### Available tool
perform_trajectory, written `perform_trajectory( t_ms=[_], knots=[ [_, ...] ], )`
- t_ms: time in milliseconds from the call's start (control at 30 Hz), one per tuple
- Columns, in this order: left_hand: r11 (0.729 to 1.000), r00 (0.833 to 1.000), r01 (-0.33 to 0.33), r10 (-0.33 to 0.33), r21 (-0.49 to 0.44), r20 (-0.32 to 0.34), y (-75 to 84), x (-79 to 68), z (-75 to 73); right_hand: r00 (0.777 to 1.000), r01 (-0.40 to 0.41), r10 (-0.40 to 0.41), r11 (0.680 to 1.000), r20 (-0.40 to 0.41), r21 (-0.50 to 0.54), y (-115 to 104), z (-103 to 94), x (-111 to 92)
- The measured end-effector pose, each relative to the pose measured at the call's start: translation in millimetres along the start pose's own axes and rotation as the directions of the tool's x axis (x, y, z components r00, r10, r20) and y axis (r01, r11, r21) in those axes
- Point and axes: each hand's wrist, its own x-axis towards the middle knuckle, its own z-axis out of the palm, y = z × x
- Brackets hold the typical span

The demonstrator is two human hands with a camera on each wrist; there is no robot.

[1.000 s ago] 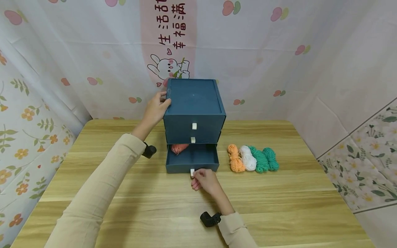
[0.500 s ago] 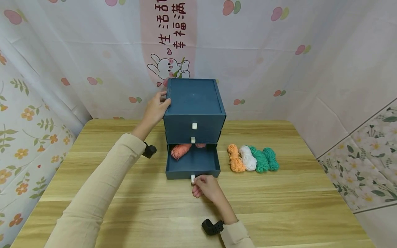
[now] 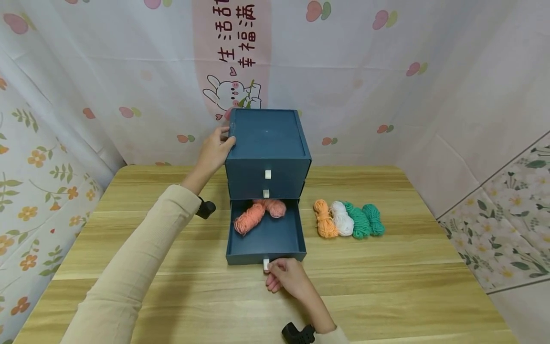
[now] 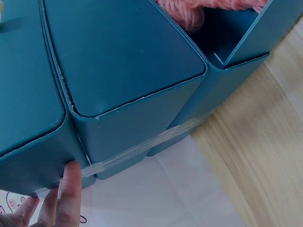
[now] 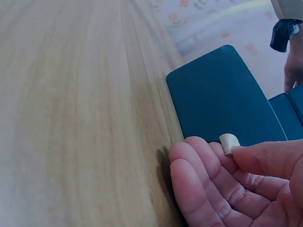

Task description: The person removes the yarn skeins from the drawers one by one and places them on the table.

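A dark blue drawer cabinet [image 3: 267, 136] stands at the back middle of the table. Its bottom drawer [image 3: 268, 243] is pulled far out. Inside lie salmon-pink yarn skeins [image 3: 250, 219], grouped toward the back left and partly under the drawers above. My right hand [image 3: 291, 277] pinches the small white drawer handle [image 5: 229, 143] between thumb and index finger, the other fingers curled below. At the cabinet's upper left edge, my left hand [image 3: 216, 150] rests against the side wall. In the left wrist view its fingers [image 4: 70, 198] lie fairly straight on that wall.
Right of the cabinet, an orange skein [image 3: 325, 220], a white skein [image 3: 342, 220] and green skeins [image 3: 358, 220] lie side by side on the wooden table [image 3: 386, 277]. A patterned curtain [image 3: 343, 95] hangs close behind the cabinet.
The bottom drawer has slid out toward the person, with my right hand moving along on its handle. More of the pink yarn inside has come into view. My left hand has stayed at the cabinet.
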Motion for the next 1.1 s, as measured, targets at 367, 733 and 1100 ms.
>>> perform_trajectory(
  t_ms=[367,733,1100],
  knots=[
    [1.0,1.0,-0.001,0.001,0.001,-0.007,1.4,-0.5,0.3,1.0,-0.027,0.028,1.0,0.015,-0.008,0.0,2.1,-15.2],
    [1.0,1.0,-0.001,0.001,0.003,-0.006,2.2,-1.7,-0.6,0.999,-0.014,0.016,0.998,0.039,-0.056,4.2,3.0,-24.0],
    [1.0,1.0,-0.005,0.005,0.006,-0.013,1.8,-1.1,-0.2,0.995,-0.025,0.039,0.987,0.088,-0.16,-7.0,-7.1,-29.5]
  ],
)
